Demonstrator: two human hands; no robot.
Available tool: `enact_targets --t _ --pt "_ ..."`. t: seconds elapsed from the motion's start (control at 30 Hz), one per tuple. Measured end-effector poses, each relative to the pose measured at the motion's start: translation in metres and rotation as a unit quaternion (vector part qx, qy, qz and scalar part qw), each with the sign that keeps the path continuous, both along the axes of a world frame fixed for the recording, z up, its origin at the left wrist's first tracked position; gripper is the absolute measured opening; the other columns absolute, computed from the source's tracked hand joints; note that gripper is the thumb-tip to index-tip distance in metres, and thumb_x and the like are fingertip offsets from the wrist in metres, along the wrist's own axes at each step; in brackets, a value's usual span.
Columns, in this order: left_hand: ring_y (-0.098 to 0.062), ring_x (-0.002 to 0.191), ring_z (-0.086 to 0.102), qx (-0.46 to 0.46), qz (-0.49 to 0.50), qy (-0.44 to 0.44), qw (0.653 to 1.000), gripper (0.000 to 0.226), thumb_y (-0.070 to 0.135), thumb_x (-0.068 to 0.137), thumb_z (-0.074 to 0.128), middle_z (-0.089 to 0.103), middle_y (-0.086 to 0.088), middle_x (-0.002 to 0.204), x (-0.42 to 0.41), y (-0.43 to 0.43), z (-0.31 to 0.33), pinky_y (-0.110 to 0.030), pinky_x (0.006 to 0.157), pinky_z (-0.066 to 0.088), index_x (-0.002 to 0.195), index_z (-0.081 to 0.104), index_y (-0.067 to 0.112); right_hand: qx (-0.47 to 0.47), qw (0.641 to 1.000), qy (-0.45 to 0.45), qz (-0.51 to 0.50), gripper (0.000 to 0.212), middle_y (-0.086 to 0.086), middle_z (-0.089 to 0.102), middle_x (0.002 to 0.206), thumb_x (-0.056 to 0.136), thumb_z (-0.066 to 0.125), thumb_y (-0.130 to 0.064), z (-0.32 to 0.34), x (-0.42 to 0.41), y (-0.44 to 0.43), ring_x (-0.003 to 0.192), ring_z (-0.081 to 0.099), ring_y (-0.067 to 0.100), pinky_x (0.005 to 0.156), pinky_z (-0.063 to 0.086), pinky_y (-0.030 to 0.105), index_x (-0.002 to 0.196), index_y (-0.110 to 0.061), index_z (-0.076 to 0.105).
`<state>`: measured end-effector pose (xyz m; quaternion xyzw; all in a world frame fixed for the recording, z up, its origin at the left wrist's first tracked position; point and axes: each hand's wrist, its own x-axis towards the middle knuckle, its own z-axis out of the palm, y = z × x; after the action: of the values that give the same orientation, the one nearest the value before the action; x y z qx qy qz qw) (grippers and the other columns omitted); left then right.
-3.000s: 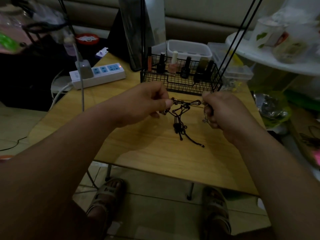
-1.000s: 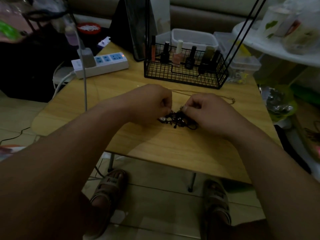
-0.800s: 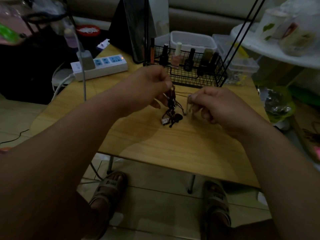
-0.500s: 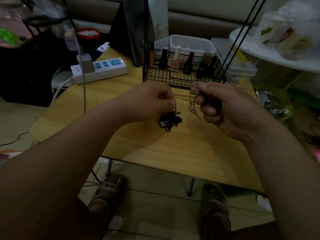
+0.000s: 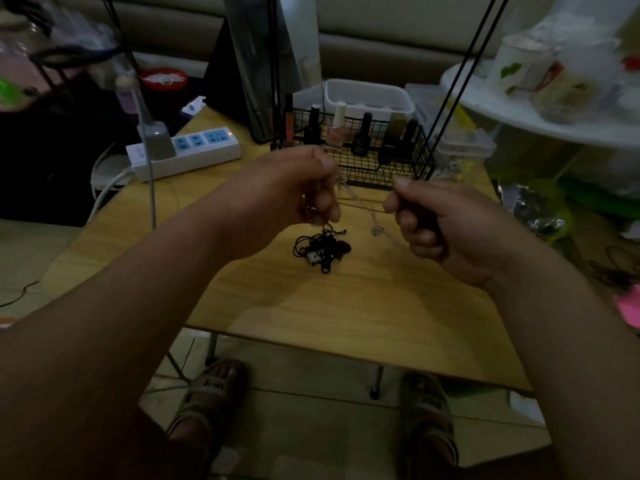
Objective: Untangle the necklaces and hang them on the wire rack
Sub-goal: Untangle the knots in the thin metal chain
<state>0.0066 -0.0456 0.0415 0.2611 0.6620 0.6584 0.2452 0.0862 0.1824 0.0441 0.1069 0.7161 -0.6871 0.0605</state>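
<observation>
Mid-frame, the left hand (image 5: 294, 192) and the right hand (image 5: 440, 226) hover apart above the light wooden surface (image 5: 346, 306). Each pinches one end of a thin pale metal chain necklace (image 5: 362, 202) stretched between them. Just below lies a tangled black cord necklace (image 5: 322, 251) on the surface, with the black wire rack (image 5: 388, 171) of nail-polish bottles (image 5: 337, 129) behind the hands, toward the upper middle.

A white power strip (image 5: 194, 150) lies at the far left corner of the wooden desk (image 5: 346, 306), with a grey adapter (image 5: 157, 145) plugged into it. Nail polish bottles (image 5: 337, 131) stand in a row near the desk's far edge, a white tub (image 5: 367, 98) behind them and a clear lidded box (image 5: 460, 143) at the far right corner
</observation>
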Motion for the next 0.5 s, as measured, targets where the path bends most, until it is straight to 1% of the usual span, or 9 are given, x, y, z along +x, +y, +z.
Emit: enact_targets --t 0.07,0.13,0.23,0.3,0.37,0.43,0.5 --pt "-0.023 0.072 0.055 0.038 -0.006 -0.033 0.999 0.028 0.022 0.106 0.042 0.047 -0.002 0.07 0.0 0.0 -0.001 -0.037 0.073 0.044 0.079 0.05 0.017 0.02 1.0 -0.007 0.007 0.03 0.0 0.049 0.063 0.104 0.056 -0.034 0.0 0.002 0.001 0.049 0.032 0.011 0.044 0.02 0.025 0.087 -0.012 0.068" --pt "-0.019 0.066 0.046 0.067 -0.016 -0.058 0.996 0.026 0.025 0.1 0.043 0.042 -0.001 0.068 0.0 0.0 -0.001 -0.033 0.066 0.041 0.075 0.047 0.019 0.044 0.999 -0.013 0.015 0.03 0.0 0.049 0.064 0.105 0.055 -0.034 -0.001 0.003 0.0 0.049 0.032 0.011 0.044 0.02 0.025 0.09 -0.012 0.069" --pt "-0.016 0.062 0.038 0.093 -0.025 -0.079 0.992 0.027 0.026 0.1 0.041 0.041 0.0 0.068 0.002 0.002 0.002 -0.032 0.061 0.031 0.074 0.045 0.019 0.082 0.996 -0.02 0.028 0.029 0.0 0.052 0.066 0.105 0.055 -0.033 -0.003 0.007 -0.001 0.05 0.036 0.011 0.047 0.022 0.027 0.097 -0.01 0.07" --pt "-0.014 0.059 0.037 0.101 -0.028 -0.085 0.991 0.027 0.026 0.1 0.04 0.042 0.0 0.068 0.003 0.005 0.004 -0.033 0.06 0.024 0.075 0.044 0.019 0.108 0.993 -0.02 0.047 0.027 0.0 0.057 0.07 0.104 0.056 -0.032 -0.005 0.012 -0.002 0.052 0.041 0.011 0.047 0.026 0.026 0.101 -0.011 0.072" --pt "-0.013 0.056 0.036 0.103 -0.034 -0.087 0.99 0.025 0.026 0.099 0.041 0.043 0.001 0.068 0.005 0.01 0.004 -0.034 0.059 0.019 0.076 0.044 0.018 0.133 0.989 -0.01 0.064 0.021 -0.001 0.065 0.077 0.102 0.06 -0.031 -0.006 0.018 -0.005 0.055 0.048 0.009 0.046 0.033 0.022 0.103 -0.017 0.075" --pt "-0.013 0.054 0.036 0.105 -0.052 -0.09 0.989 0.024 0.026 0.099 0.042 0.046 0.001 0.068 0.008 0.016 0.002 -0.03 0.054 0.022 0.077 0.044 0.018 0.136 0.988 0.012 0.073 0.016 -0.001 0.073 0.091 0.1 0.063 -0.027 -0.007 0.023 -0.008 0.06 0.054 0.009 0.048 0.038 0.021 0.108 -0.021 0.076" --pt "-0.013 0.053 0.036 0.106 -0.065 -0.092 0.988 0.024 0.025 0.1 0.042 0.049 0.0 0.069 0.011 0.025 0.001 -0.026 0.05 0.027 0.078 0.045 0.016 0.134 0.988 0.031 0.073 0.017 0.003 0.076 0.105 0.098 0.066 -0.022 -0.009 0.026 -0.011 0.065 0.057 0.009 0.051 0.042 0.022 0.114 -0.021 0.073"
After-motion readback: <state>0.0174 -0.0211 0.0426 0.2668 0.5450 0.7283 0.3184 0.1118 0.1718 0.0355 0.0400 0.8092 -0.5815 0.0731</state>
